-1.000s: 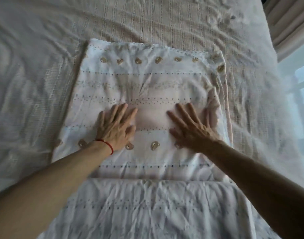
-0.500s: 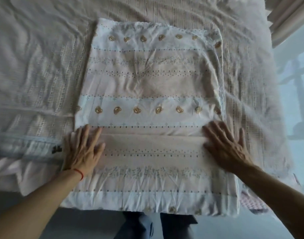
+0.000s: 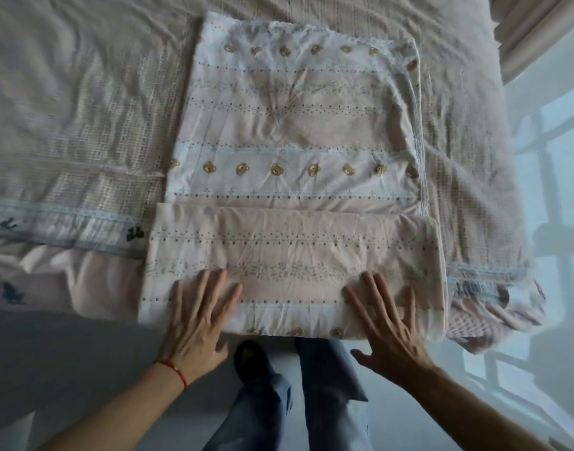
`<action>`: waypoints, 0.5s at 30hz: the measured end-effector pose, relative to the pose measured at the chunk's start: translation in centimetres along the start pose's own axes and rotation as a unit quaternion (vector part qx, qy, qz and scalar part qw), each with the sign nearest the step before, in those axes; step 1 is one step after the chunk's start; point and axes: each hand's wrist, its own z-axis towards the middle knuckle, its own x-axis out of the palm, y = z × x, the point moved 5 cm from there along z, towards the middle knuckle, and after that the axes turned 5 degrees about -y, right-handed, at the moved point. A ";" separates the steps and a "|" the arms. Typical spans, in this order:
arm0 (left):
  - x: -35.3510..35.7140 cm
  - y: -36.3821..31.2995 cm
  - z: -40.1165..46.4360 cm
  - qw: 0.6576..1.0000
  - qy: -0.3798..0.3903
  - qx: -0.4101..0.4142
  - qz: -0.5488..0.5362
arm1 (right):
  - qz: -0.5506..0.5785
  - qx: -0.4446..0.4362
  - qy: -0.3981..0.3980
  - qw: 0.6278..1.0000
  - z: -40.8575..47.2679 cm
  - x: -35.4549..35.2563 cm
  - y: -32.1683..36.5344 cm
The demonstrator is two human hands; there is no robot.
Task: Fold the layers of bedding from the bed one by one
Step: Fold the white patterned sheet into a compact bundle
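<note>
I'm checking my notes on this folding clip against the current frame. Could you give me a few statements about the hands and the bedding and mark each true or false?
1. Both hands lie flat with fingers spread on the folded sheet. True: the left hand and right hand rest on its near edge.
2. The left hand grips a corner of the sheet. False: its fingers are straight, pressing down.
3. The sheet's near part is folded over onto the rest. True.
4. A red string is on the right wrist. False: it is on the left wrist.
5. The sheet has rows of small bear prints. True.
</note>
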 end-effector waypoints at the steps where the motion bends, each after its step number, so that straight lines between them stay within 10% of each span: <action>1: 0.1 0.3 0.0 1.000 0.012 0.002 0.016 | -0.004 0.003 0.010 1.000 0.0 0.2 -0.1; 15: -6.6 10.9 -2.9 0.971 -0.070 -0.122 -0.196 | 0.009 0.011 -0.174 0.985 -0.6 -9.4 -5.9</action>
